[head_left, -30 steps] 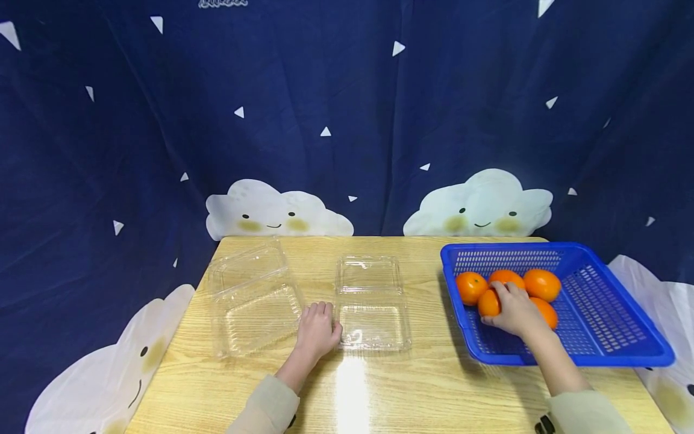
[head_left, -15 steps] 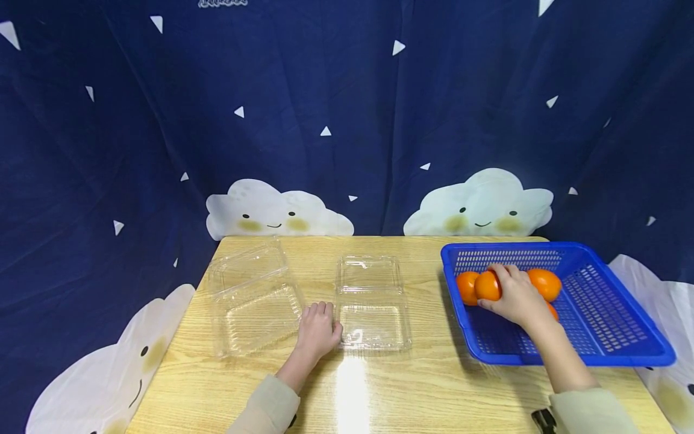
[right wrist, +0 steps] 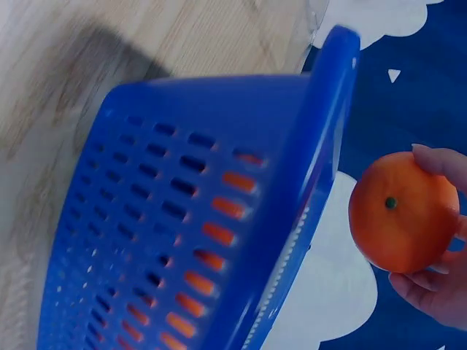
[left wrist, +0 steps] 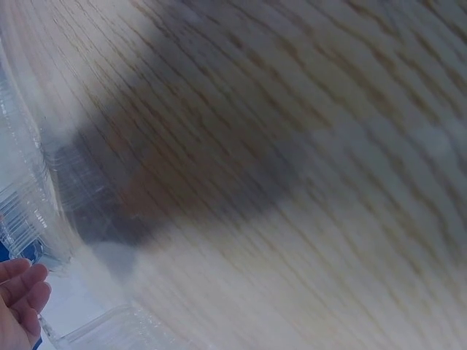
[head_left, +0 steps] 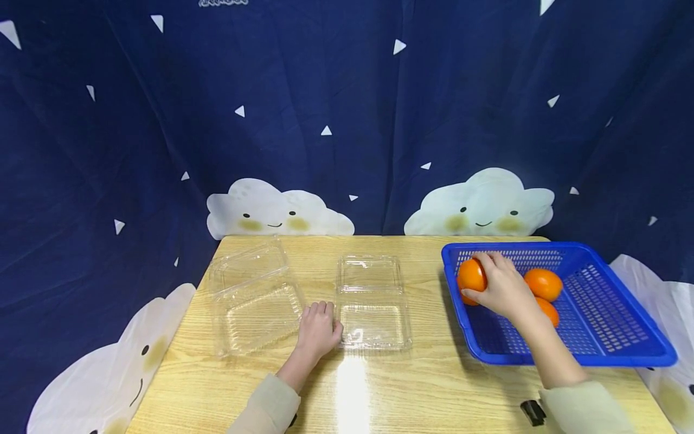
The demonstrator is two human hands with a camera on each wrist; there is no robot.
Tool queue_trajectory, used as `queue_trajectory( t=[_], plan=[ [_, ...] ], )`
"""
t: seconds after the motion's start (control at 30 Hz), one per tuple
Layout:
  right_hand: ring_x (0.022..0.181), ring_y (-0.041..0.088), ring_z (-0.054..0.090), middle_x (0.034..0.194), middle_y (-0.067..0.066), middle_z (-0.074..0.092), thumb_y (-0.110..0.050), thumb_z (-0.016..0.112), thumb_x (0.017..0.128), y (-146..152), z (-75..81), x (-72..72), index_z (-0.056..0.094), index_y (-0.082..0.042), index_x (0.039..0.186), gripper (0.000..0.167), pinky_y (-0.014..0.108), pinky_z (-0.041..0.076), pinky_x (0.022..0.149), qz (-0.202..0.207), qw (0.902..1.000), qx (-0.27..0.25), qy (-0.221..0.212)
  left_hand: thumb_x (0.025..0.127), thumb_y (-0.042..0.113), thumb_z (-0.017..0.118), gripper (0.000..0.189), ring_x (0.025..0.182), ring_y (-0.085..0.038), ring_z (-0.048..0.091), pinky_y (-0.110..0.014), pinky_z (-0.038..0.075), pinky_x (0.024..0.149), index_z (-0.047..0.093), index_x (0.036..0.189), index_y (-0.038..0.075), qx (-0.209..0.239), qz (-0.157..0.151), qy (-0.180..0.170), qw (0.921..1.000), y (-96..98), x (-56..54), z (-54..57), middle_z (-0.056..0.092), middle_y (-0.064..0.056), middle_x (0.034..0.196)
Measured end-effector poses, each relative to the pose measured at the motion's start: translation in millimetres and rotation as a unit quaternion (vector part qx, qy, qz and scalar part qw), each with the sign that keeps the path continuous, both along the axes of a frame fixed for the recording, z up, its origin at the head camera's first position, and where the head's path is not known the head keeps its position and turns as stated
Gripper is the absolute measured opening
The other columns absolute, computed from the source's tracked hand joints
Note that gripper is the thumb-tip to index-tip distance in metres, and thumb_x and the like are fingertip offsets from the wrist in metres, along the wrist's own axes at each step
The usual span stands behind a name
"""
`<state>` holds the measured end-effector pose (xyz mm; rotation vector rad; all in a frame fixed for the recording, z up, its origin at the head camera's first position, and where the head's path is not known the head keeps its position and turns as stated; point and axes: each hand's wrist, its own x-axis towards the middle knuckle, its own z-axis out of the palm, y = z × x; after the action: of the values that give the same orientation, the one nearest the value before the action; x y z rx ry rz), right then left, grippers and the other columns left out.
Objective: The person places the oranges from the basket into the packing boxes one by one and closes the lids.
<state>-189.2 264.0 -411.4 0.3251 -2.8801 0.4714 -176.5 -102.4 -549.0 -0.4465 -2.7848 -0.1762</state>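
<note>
My right hand (head_left: 504, 286) holds an orange (head_left: 473, 274) over the left end of the blue basket (head_left: 575, 360). In the right wrist view the same round orange (right wrist: 401, 219) shows its green stem spot, with fingers (right wrist: 445, 169) curled round its side. Two more oranges, one at the back (head_left: 543, 284) and one in front (head_left: 547, 312), lie in the basket to the right of the hand. Another lies partly hidden beneath the held one. My left hand (head_left: 318, 330) rests on the table with loosely bent fingers, right beside the left edge of a clear clamshell box (head_left: 374, 322).
A second clear clamshell box (head_left: 257, 316), lid folded back, lies askew to the left of the left hand. Both boxes stand with lids raised open on the wooden table (head_left: 428, 386). A dark blue curtain (head_left: 368, 90) with clouds hangs behind the table.
My right hand has lifted the orange out of the group and carried it left and back, toward the basket's left wall. The left hand and both boxes stay in place.
</note>
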Motion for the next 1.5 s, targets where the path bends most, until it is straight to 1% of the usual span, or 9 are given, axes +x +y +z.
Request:
queue_trajectory(
  t=[0.17, 0.4, 0.6, 0.83, 1.07, 1.23, 1.37, 1.5],
  plan=[
    [0.1, 0.046, 0.044, 0.116, 0.026, 0.045, -0.027, 0.078, 0.066, -16, -1.3, -0.1, 0.046, -0.002, 0.123, 0.07, 0.061, 0.041, 0.077, 0.011, 0.9998, -0.005, 0.013, 0.077, 0.028, 0.052, 0.03, 0.074, -0.02, 0.052, -0.032, 0.04, 0.069, 0.06, 0.093, 0.003, -0.002, 0.001, 0.003, 1.0, 0.1, -0.3, -0.5, 0.058, -0.006, 0.081],
    [0.103, 0.043, 0.046, 0.117, 0.025, 0.046, -0.027, 0.08, 0.065, -37, -10.1, -3.5, 0.047, -0.002, 0.124, 0.072, 0.059, 0.042, 0.081, 0.038, 0.999, 0.001, 0.023, 0.077, 0.027, 0.054, 0.029, 0.073, -0.02, 0.052, -0.031, 0.04, 0.067, 0.06, 0.092, 0.004, -0.006, 0.001, 0.013, 0.9999, -0.3, -0.5, -1.9, 0.058, -0.005, 0.079],
    [0.101, 0.041, 0.048, 0.117, 0.023, 0.047, -0.029, 0.08, 0.063, -55, -17.8, -5.0, 0.047, -0.003, 0.123, 0.073, 0.056, 0.044, 0.08, 0.059, 0.9979, -0.009, 0.023, 0.077, 0.028, 0.053, 0.03, 0.074, -0.02, 0.052, -0.032, 0.04, 0.069, 0.06, 0.093, 0.004, -0.002, 0.002, 0.004, 1.0, -0.2, -0.7, -1.9, 0.058, -0.005, 0.08],
    [0.1, 0.037, 0.05, 0.117, 0.019, 0.048, -0.031, 0.08, 0.063, -73, -27.9, -6.7, 0.049, -0.006, 0.122, 0.071, 0.052, 0.044, 0.083, 0.077, 0.9967, -0.019, 0.018, 0.077, 0.028, 0.052, 0.029, 0.075, -0.02, 0.051, -0.033, 0.04, 0.069, 0.059, 0.092, 0.005, -0.006, 0.003, 0.002, 1.0, 0.6, -0.8, -2.0, 0.057, -0.005, 0.08],
    [0.101, 0.037, 0.051, 0.116, 0.019, 0.05, -0.031, 0.081, 0.062, -95, -42.3, -10.9, 0.051, -0.007, 0.121, 0.071, 0.051, 0.045, 0.082, 0.094, 0.9946, -0.028, 0.032, 0.078, 0.029, 0.052, 0.032, 0.079, -0.022, 0.053, -0.034, 0.041, 0.072, 0.059, 0.097, 0.005, -0.004, 0.008, -0.006, 0.9999, 0.3, -0.7, -1.7, 0.059, -0.006, 0.085],
    [0.104, 0.036, 0.05, 0.115, 0.018, 0.05, -0.03, 0.082, 0.061, -111, -49.7, -13.6, 0.051, -0.006, 0.121, 0.072, 0.05, 0.043, 0.086, 0.112, 0.9927, -0.037, 0.028, 0.078, 0.03, 0.05, 0.032, 0.078, -0.021, 0.052, -0.034, 0.04, 0.072, 0.059, 0.096, 0.005, -0.008, 0.006, -0.01, 0.9999, 0.5, -0.1, -1.8, 0.058, -0.005, 0.083],
    [0.106, 0.035, 0.049, 0.118, 0.018, 0.05, -0.033, 0.082, 0.062, -122, -53.4, -15.3, 0.051, -0.007, 0.123, 0.073, 0.05, 0.044, 0.085, 0.12, 0.9923, -0.028, 0.018, 0.078, 0.029, 0.051, 0.03, 0.077, -0.02, 0.052, -0.033, 0.04, 0.072, 0.059, 0.095, 0.005, -0.01, 0.009, -0.005, 0.9999, 0.4, -0.1, -2.4, 0.058, -0.004, 0.082],
    [0.107, 0.035, 0.049, 0.12, 0.018, 0.049, -0.032, 0.082, 0.061, -132, -58.9, -16.8, 0.051, -0.008, 0.123, 0.074, 0.05, 0.044, 0.085, 0.132, 0.9909, -0.027, 0.013, 0.078, 0.029, 0.051, 0.03, 0.077, -0.02, 0.052, -0.033, 0.04, 0.072, 0.059, 0.096, 0.005, -0.014, 0.011, -0.004, 0.9998, -0.1, 0.0, -2.3, 0.058, -0.004, 0.083]
  ],
)
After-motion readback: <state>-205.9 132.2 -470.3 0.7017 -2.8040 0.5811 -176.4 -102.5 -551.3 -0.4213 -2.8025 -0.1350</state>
